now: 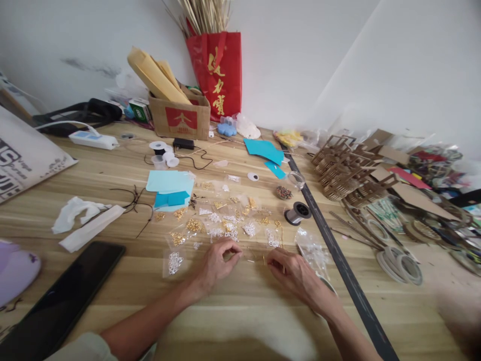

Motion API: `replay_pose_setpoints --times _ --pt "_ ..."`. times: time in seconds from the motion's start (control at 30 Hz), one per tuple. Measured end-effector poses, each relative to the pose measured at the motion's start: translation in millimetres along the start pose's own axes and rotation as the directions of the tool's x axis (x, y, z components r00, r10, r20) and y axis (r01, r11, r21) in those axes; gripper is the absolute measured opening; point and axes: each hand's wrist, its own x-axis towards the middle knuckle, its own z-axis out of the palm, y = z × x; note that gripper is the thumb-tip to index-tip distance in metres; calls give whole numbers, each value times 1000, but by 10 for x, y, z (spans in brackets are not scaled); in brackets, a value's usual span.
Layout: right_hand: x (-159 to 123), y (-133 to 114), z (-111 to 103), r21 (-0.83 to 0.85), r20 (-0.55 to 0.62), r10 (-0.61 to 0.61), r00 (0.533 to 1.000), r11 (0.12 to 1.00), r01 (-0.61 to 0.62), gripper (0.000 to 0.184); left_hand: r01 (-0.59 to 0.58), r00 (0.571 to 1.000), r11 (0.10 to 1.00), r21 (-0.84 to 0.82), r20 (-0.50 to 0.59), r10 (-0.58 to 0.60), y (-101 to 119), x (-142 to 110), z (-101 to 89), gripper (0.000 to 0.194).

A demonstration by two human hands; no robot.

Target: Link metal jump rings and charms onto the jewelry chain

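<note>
My left hand (219,260) rests on the wooden table (240,306) with its fingers curled into a pinch. My right hand (291,271) lies just to the right, fingers pinched too. A thin gold wire or pin (252,260) lies between the two hands; what each pinch holds is too small to name. Just beyond my fingers lie several small clear bags of gold and silver jewellery findings (225,223). A spool of silver wire (297,212) stands to the right of them.
A black phone (67,296) lies at the near left, white tissue (77,213) behind it. Blue paper (171,188), a cardboard box (180,115) and a red bag (218,70) stand further back. A dark strip (338,255) divides off brown cardboard cut-outs (345,168) and tape rolls (400,263).
</note>
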Motion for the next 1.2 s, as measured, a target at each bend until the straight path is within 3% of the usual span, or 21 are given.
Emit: replay_pose_setpoints --times 0.3,0.5,0.67,0.87,0.97,1.1,1.2 --pt "-33 -11 -7 64 -14 66 998 996 -65 16 18 1000 999 -50 -7 -18 1 12 -7 13" --pt "-56 31 7 58 10 86 996 995 -86 19 -7 1000 1000 12 13 7 -26 5 18 14" --pt "-83 13 -18 2 88 125 988 992 -126 18 -140 986 976 169 110 123 -1 -21 19 15" --pt "-107 -105 -114 -64 215 124 969 992 -113 19 -330 933 899 289 242 265 -7 -77 27 16" --pt "-131 -104 -184 4 276 88 957 996 -93 8 -348 927 883 315 256 274 -21 -84 29 16" --pt "-161 -72 -274 -6 289 95 953 995 -97 25 -349 928 885 309 247 279 -15 -78 27 17" --pt "-149 -82 -291 14 269 99 958 994 -106 23 -342 930 889 305 247 273 4 -76 23 18"
